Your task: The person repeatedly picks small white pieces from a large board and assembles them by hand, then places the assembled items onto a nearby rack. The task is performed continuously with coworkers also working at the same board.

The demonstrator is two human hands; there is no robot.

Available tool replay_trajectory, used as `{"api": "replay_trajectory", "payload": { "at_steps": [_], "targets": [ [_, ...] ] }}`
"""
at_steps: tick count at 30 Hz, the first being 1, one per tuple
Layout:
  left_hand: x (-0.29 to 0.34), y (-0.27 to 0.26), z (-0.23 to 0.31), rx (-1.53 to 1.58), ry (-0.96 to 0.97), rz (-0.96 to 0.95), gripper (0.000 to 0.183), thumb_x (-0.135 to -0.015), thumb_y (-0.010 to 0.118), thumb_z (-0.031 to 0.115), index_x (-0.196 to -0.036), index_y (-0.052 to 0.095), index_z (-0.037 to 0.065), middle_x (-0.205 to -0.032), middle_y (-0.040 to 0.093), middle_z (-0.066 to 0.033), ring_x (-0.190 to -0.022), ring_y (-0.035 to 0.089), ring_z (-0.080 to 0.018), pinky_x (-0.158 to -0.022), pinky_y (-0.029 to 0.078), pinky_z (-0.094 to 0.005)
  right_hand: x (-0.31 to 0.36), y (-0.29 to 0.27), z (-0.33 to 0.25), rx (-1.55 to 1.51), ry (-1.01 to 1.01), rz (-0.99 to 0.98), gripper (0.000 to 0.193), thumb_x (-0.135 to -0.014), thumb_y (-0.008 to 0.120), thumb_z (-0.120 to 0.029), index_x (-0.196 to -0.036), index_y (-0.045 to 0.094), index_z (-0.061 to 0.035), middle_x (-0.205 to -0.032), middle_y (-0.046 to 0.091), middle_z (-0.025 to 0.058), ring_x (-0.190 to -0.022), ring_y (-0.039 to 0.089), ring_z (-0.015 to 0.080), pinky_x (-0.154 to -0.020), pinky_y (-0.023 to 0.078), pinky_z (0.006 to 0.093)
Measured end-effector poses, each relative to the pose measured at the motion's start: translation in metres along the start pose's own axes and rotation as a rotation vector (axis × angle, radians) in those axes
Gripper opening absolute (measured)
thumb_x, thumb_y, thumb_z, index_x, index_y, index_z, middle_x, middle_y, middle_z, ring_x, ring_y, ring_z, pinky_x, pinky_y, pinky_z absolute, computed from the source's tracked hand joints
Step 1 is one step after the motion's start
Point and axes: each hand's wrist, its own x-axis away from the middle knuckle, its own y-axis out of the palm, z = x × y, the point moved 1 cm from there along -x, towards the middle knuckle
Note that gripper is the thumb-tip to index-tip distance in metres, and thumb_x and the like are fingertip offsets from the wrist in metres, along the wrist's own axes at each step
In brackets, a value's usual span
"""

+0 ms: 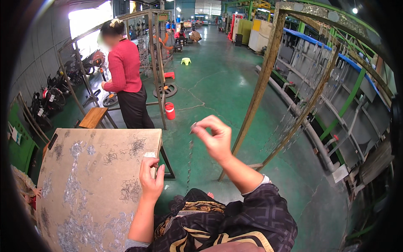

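My right hand point(216, 138) is raised over the floor beside the table, with thumb and forefinger pinched on the top of a thin chain of small metal links point(189, 163). The chain hangs straight down toward my lap. My left hand point(151, 180) is at the table's right edge, its fingers curled in toward the thumb. A small white piece point(149, 155) shows at those fingers; whether they grip anything is too small to make out. Piles of shiny metal clips point(75, 197) and darker wire pieces point(131, 190) lie on the brown tabletop point(107, 172).
An upright metal frame point(262, 84) stands to my right, with hanging chains point(294, 122) behind it. A person in a red top point(126, 67) stands beyond the table by another frame. A red bucket point(169, 111) and a green stool point(186, 61) are on the floor.
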Motion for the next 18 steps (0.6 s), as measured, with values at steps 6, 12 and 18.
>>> {"api": "replay_trajectory", "payload": {
  "at_steps": [6,12,18],
  "targets": [
    [0.031,-0.007,-0.021,-0.025,-0.11,0.006,0.02,-0.079,0.065,-0.004,-0.097,0.055,0.0,-0.087,0.055,-0.0116,-0.072,0.054,-0.0211,-0.069,0.045,-0.0318,-0.051,-0.047,-0.029,0.076,-0.143,0.175,0.004,-0.081,0.072,-0.001,-0.083,0.069,0.001,-0.078,0.065,0.0045,-0.073,0.058,0.0103,-0.068,0.046,0.0239],
    [0.061,-0.014,-0.043,-0.051,-0.197,0.009,0.02,-0.079,0.065,-0.004,-0.097,0.056,-0.001,-0.084,0.055,-0.0107,-0.072,0.054,-0.0206,-0.069,0.045,-0.0318,-0.101,-0.087,-0.056,0.158,-0.184,0.312,0.008,-0.085,0.072,-0.007,-0.086,0.07,0.0006,-0.079,0.067,0.0003,-0.071,0.057,0.0056,-0.066,0.044,0.0202],
    [0.09,-0.024,-0.055,-0.095,-0.292,0.013,0.021,-0.079,0.065,-0.003,-0.098,0.056,-0.001,-0.086,0.056,-0.0103,-0.073,0.054,-0.0201,-0.07,0.045,-0.0321,-0.162,-0.145,-0.067,0.227,-0.222,0.459,0.015,-0.084,0.074,-0.011,-0.09,0.072,0.0032,-0.082,0.07,0.0041,-0.074,0.06,0.0085,-0.069,0.046,0.0205]
  ]
}}
